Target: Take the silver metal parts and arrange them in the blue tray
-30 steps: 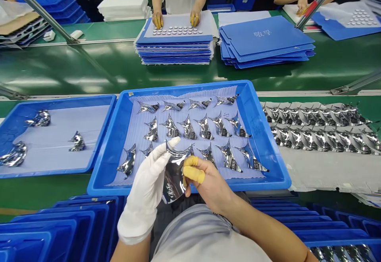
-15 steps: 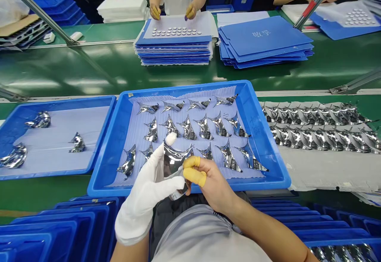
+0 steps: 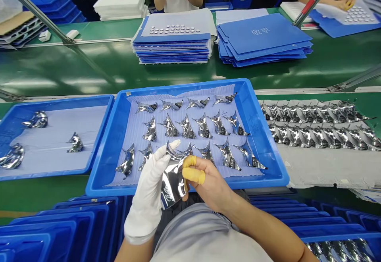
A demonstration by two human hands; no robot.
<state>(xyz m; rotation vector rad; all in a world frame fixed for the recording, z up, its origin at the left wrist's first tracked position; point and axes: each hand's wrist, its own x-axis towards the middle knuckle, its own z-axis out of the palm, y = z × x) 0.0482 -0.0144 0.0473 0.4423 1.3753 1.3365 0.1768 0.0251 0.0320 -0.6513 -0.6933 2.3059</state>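
A mirror-bright, curved chrome part (image 3: 173, 180) with pale lettering on its lower face is held between my hands, over the near edge of a blue tray (image 3: 98, 174). My left hand (image 3: 149, 188), in a white glove, grips its left side from behind. My right hand (image 3: 208, 180), with yellow finger cots on thumb and forefinger, pinches its right edge. Several similar chrome pieces (image 3: 203, 126) lie in rows on a white sheet inside the tray. The fingers behind the held part are partly hidden.
At left, a second blue tray (image 3: 86, 166) holds a few chrome parts. Chrome parts (image 3: 324, 137) stand in two rows on grey sheeting at right. Blue trays (image 3: 59, 234) are stacked below. Across the bench are a sheet stack (image 3: 175, 51), blue folders (image 3: 264, 35) and two people.
The chrome part has turned in my hands, so its lettered face now shows. My left thumb has left its front. The person opposite has raised both hands from the sheet stack.
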